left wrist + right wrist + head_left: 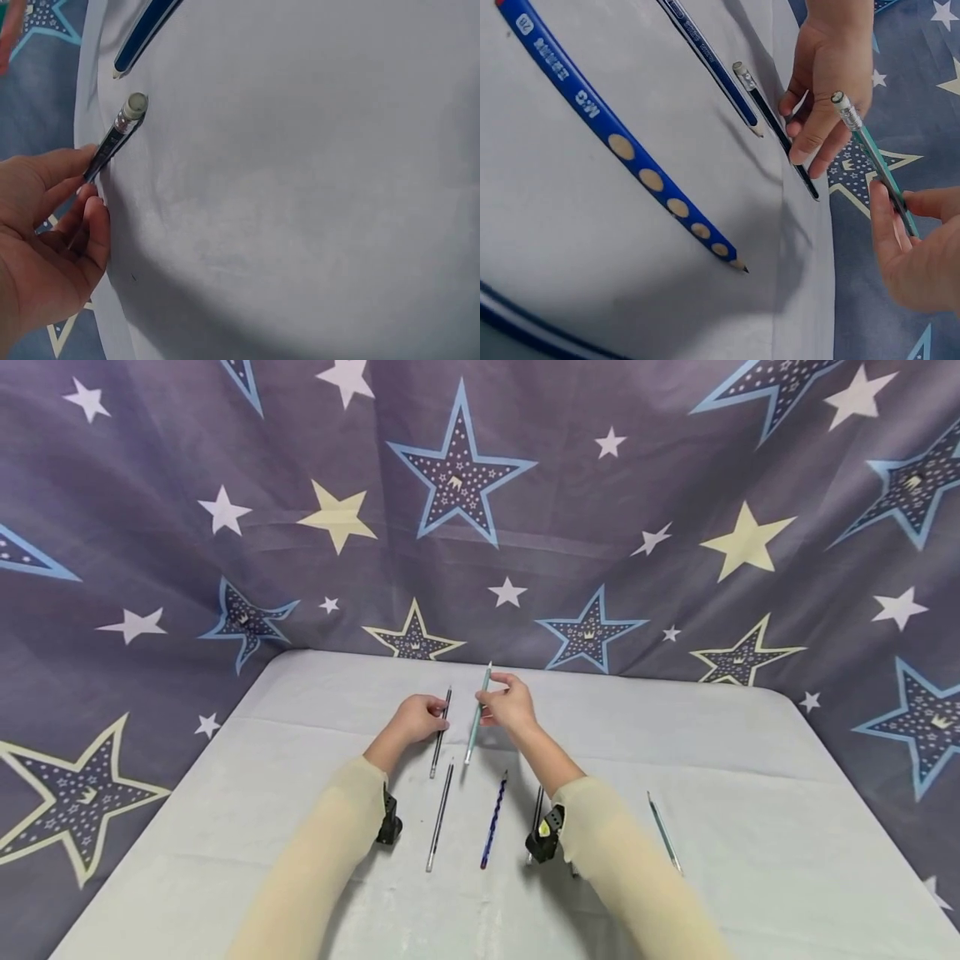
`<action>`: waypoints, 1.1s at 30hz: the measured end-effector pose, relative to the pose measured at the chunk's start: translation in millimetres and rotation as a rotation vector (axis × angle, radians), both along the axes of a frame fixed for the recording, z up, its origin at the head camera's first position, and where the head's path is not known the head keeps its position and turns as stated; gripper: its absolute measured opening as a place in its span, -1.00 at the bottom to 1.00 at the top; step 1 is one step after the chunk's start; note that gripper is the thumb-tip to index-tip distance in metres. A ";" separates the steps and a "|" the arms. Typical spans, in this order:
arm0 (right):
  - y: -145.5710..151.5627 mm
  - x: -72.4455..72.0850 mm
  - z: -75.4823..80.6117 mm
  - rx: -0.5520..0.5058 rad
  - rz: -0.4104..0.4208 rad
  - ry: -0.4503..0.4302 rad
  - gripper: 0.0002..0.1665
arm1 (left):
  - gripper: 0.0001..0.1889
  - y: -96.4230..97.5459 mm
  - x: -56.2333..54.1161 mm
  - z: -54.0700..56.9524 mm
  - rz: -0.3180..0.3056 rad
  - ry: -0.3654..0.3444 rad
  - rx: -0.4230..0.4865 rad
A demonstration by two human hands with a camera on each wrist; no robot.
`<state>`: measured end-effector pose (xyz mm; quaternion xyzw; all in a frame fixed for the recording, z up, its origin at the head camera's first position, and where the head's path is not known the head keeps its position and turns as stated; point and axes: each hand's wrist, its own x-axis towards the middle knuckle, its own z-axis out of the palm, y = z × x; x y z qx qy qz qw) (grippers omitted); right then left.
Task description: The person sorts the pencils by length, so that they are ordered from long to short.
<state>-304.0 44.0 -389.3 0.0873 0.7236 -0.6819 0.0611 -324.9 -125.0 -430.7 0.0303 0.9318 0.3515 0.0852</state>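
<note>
My left hand (pixel 416 718) pinches a dark striped pencil (pixel 437 755) near the far side of the table. In the left wrist view, that pencil's eraser end (pixel 133 109) points toward the camera. To its right, my right hand (pixel 513 703) holds a light green pencil (pixel 474 735) between thumb and fingers, tip pointing away. The right wrist view shows both held pencils, the green one (pixel 874 154) tilted with its white eraser up. Whether the dark pencil touches the cloth I cannot tell.
On the white-covered table (pixel 247 827) lie another dark striped pencil (pixel 440 818), a blue pencil with round grip hollows (pixel 492 822), and a green pencil (pixel 664 831) at right. My right wrist camera (pixel 545 835) partly hides a dark pencil (pixel 537 806). A star-patterned curtain (pixel 570 527) hangs behind.
</note>
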 end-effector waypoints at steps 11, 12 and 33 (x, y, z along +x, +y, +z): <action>-6.5 2.8 -8.2 0.055 0.020 0.011 -0.43 | -0.59 5.4 4.6 2.9 0.026 0.031 0.053; -6.5 2.8 -8.5 0.057 0.020 0.009 -0.43 | -0.59 5.7 4.9 2.8 0.033 0.029 0.061; -15.0 -1.8 -9.9 0.057 0.042 -0.017 -0.41 | -0.58 6.3 2.1 2.7 0.109 0.044 0.110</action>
